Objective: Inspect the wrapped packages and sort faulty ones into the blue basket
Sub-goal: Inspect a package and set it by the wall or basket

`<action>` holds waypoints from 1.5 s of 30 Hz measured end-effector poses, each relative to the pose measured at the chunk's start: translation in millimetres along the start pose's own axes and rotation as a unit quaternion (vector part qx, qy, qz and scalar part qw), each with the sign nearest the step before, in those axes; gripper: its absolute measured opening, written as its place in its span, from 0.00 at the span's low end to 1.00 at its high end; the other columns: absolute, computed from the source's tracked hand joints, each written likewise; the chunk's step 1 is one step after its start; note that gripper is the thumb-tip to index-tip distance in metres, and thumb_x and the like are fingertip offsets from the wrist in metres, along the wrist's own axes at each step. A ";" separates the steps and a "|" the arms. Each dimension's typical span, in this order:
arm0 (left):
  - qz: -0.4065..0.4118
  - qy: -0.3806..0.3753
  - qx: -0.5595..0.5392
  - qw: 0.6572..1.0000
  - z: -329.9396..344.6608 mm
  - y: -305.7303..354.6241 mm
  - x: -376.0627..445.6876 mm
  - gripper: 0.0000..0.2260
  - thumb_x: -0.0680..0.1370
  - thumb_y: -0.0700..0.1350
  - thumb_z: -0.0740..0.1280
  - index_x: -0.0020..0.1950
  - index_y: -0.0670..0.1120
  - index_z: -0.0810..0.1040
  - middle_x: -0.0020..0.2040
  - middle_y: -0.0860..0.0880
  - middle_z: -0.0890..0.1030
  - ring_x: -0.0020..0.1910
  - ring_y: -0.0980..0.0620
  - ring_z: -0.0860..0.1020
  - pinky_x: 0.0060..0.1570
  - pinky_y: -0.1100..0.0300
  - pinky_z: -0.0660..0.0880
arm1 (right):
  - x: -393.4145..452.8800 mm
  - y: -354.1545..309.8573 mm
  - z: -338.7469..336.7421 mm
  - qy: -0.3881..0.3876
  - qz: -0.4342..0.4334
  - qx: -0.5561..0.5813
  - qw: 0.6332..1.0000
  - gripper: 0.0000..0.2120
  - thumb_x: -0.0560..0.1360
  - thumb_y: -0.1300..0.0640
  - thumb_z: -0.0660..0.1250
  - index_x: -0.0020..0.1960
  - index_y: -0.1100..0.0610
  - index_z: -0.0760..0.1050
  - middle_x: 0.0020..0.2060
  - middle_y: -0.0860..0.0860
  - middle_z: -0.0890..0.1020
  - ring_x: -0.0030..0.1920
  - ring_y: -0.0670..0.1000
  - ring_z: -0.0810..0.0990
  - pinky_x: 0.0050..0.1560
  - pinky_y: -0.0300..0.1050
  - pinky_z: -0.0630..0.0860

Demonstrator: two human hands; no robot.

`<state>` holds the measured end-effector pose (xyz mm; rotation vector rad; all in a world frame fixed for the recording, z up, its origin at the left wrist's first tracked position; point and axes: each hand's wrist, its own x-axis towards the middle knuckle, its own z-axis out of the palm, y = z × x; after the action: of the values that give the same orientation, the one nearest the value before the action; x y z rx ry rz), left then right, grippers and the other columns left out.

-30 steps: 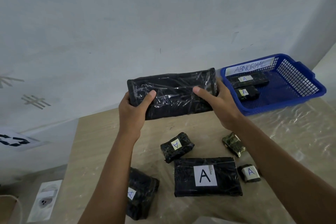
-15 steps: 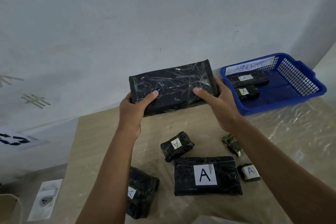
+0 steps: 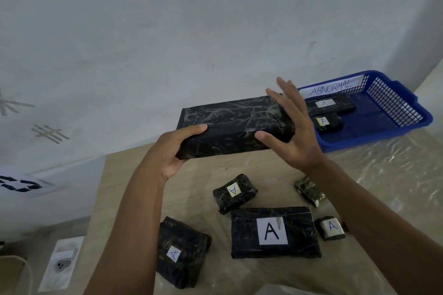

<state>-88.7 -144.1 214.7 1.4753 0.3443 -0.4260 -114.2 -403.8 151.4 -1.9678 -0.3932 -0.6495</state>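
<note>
The wrapped package [image 3: 235,127] hangs above the tabletop [image 3: 383,175], our left hand [image 3: 167,151] alone clamping its nine-o'clock end; our right hand [image 3: 292,127] spread flat. It may tip and drop.

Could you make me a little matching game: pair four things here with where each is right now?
Things:
1. long black package
2. blue basket
3. largest labelled package
4. right hand

Places:
a. flat on the table, near the person
b. far right of the table, by the wall
c. open against the long package's right end
d. held up in the left hand

Pairs: 1-d, 2-b, 3-a, 4-c
</note>
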 end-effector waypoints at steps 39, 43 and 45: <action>0.283 0.104 0.045 0.952 14.3 -10.0 -7.5 0.20 0.66 0.36 0.81 0.51 0.46 0.75 0.39 0.55 0.86 0.41 0.56 0.85 0.46 0.61 0.82 | 23.9 -28.5 -10.5 -0.015 0.138 0.189 0.972 0.17 0.76 0.58 0.76 0.60 0.58 0.73 0.49 0.52 0.80 0.48 0.48 0.81 0.52 0.40 0.77; 0.259 0.069 0.012 0.963 11.0 -6.8 -5.6 0.24 0.60 0.42 0.82 0.51 0.46 0.76 0.40 0.55 0.86 0.43 0.55 0.85 0.46 0.60 0.82 | 17.3 -28.0 -6.4 0.031 0.094 0.160 0.982 0.16 0.77 0.62 0.75 0.62 0.62 0.73 0.46 0.50 0.79 0.46 0.47 0.81 0.50 0.42 0.78; 0.246 0.064 0.015 0.967 10.2 -8.8 -3.9 0.27 0.57 0.46 0.84 0.51 0.48 0.77 0.46 0.51 0.86 0.46 0.52 0.85 0.48 0.59 0.81 | 15.1 -29.9 -1.7 0.039 0.102 0.182 0.977 0.12 0.79 0.65 0.72 0.59 0.63 0.72 0.43 0.49 0.77 0.42 0.43 0.79 0.44 0.38 0.77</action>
<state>-96.6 -154.4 209.5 1.5607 0.0642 0.0641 -118.3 -391.5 182.3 -1.6027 -0.2375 -0.4833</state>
